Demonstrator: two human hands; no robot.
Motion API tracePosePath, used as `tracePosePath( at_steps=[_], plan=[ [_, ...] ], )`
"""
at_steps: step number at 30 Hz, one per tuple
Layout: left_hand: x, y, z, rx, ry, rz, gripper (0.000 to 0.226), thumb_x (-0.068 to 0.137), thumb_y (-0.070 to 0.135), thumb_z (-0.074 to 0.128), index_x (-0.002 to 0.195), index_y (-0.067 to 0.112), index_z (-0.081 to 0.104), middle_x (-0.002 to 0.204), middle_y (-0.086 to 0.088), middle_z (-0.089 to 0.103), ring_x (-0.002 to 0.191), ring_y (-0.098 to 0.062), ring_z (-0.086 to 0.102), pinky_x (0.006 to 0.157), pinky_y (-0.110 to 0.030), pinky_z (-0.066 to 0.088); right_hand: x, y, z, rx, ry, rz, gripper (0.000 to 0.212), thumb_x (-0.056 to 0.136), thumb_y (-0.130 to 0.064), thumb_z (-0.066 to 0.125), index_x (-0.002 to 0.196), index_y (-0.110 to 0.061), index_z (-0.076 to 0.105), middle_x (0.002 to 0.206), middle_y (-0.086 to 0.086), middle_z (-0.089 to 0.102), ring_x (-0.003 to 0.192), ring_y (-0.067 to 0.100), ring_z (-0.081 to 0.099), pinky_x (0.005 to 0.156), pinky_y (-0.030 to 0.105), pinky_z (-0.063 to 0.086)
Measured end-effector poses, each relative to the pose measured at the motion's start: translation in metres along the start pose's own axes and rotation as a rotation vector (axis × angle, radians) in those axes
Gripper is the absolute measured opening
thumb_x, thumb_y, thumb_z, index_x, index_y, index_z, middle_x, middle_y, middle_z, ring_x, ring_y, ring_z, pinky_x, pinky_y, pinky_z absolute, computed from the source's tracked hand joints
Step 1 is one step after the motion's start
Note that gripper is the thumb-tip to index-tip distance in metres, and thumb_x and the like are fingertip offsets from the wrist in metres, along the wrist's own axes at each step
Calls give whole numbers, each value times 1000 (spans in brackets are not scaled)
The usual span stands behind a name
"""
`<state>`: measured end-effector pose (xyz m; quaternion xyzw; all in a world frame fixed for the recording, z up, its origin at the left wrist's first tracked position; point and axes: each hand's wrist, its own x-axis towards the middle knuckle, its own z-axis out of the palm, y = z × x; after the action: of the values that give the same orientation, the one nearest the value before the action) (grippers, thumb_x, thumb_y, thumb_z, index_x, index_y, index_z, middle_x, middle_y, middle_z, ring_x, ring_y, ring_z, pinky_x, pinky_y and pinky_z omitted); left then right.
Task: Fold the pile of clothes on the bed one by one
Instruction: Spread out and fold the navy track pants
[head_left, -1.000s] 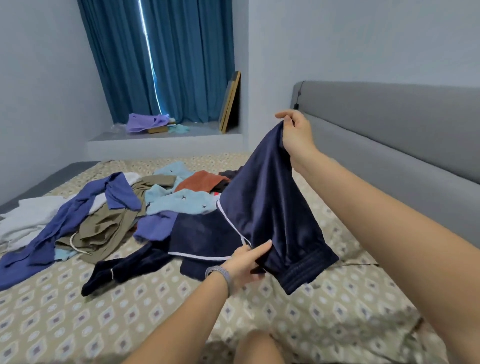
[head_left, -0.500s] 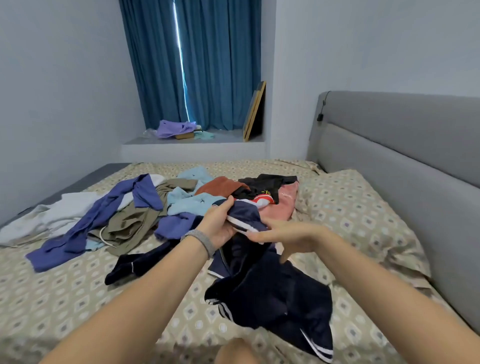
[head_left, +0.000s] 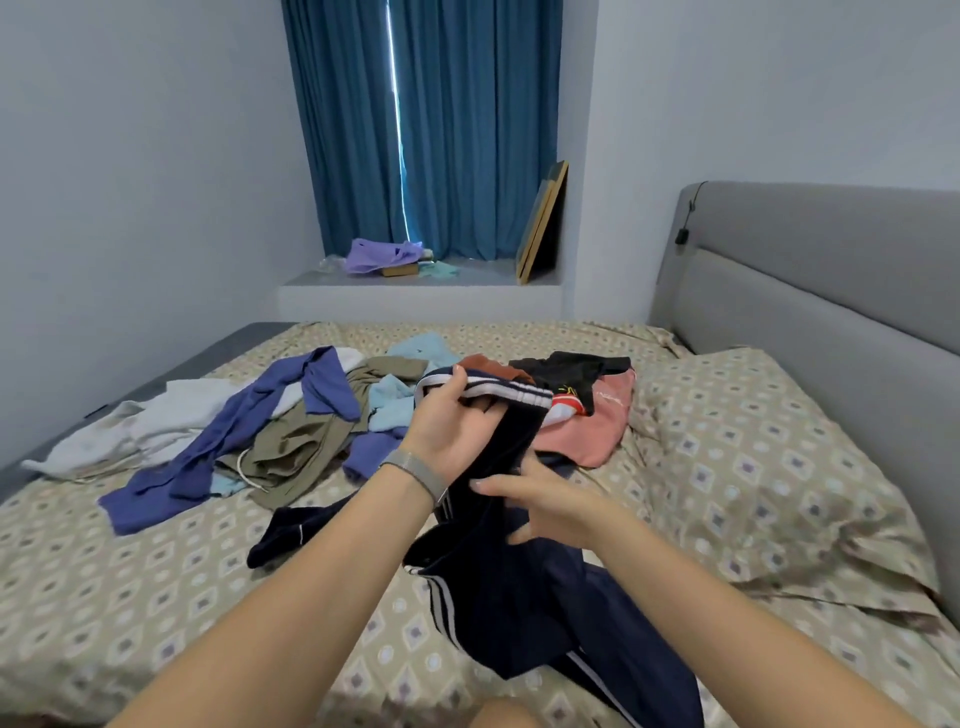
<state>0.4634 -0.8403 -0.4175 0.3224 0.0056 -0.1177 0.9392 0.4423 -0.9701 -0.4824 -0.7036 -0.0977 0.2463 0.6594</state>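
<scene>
Navy shorts (head_left: 519, 587) have dropped from held-up to bunched low over the bed (head_left: 156, 597). Left hand (head_left: 457, 426) now grips the striped waistband, fingers curled; right hand (head_left: 535, 501) clutches mid-fabric. Fold barely started, pile (head_left: 291, 431) waits behind.

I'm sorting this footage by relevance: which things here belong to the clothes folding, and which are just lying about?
Part of the job:
- navy striped garment, held by left hand and right hand
- clothes pile
- bed

Just lying about:
- pillow
- purple cloth on the window ledge
- leaning frames
</scene>
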Motion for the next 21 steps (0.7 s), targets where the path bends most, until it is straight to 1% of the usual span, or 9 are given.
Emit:
tracePosePath(
  at_steps=[2,3,5,6,8,11,14,17,21],
  plan=[
    [4,11,10,-66,-11,10,44,106,29,31,120,-10,46,116,-25,56,116,-36,52,107,-48,34,12,-5,23,-185,201,-26,74,87,-35,70,145,-39,24,136,-15,50,115,9,46,82,31,45],
    [6,19,14,-62,-20,26,40,106,29,32,114,-7,49,112,-24,57,111,-34,55,103,-47,37,20,-4,29,-203,315,-29,65,93,-31,63,147,-32,26,138,-8,51,112,11,47,81,31,45],
    [11,36,13,53,-19,88,33,105,28,36,105,1,53,107,-18,59,105,-28,58,95,-43,46,32,-6,38,-35,433,-1,50,97,-19,49,144,-25,35,130,3,58,106,19,57,84,38,51],
    [13,47,8,153,-1,124,31,104,31,39,108,4,54,112,-14,59,109,-26,58,94,-41,48,37,-7,39,82,448,7,46,97,-14,46,142,-22,39,123,6,61,100,22,61,82,38,53],
    [11,71,-8,400,66,154,39,101,40,43,127,12,51,126,-5,55,120,-25,53,97,-43,46,44,-14,38,240,465,-38,38,96,-6,44,131,-18,48,109,11,65,88,23,64,73,33,53],
    [8,106,-62,638,224,21,55,98,50,42,145,22,35,136,-4,49,119,-33,53,95,-50,45,45,-26,39,261,485,-93,27,94,-4,50,118,-16,51,96,12,64,80,23,62,69,31,49],
    [-9,126,-120,585,278,-119,59,100,52,34,150,21,27,145,-16,42,124,-39,48,99,-55,42,51,-25,44,72,421,-3,18,89,-10,64,107,-13,61,91,12,69,78,25,66,71,33,54],
    [-27,147,-153,521,323,-44,57,103,50,25,144,13,38,142,-21,45,116,-37,50,94,-55,42,63,-27,70,-69,298,64,11,88,-14,70,99,-12,69,87,8,72,72,20,69,64,28,54],
    [-35,205,-149,431,356,139,56,103,49,25,135,8,46,138,-23,49,123,-40,48,85,-57,44,97,-49,121,-3,200,38,19,94,-28,64,101,-9,65,91,8,70,78,23,68,66,29,55]
  ],
)
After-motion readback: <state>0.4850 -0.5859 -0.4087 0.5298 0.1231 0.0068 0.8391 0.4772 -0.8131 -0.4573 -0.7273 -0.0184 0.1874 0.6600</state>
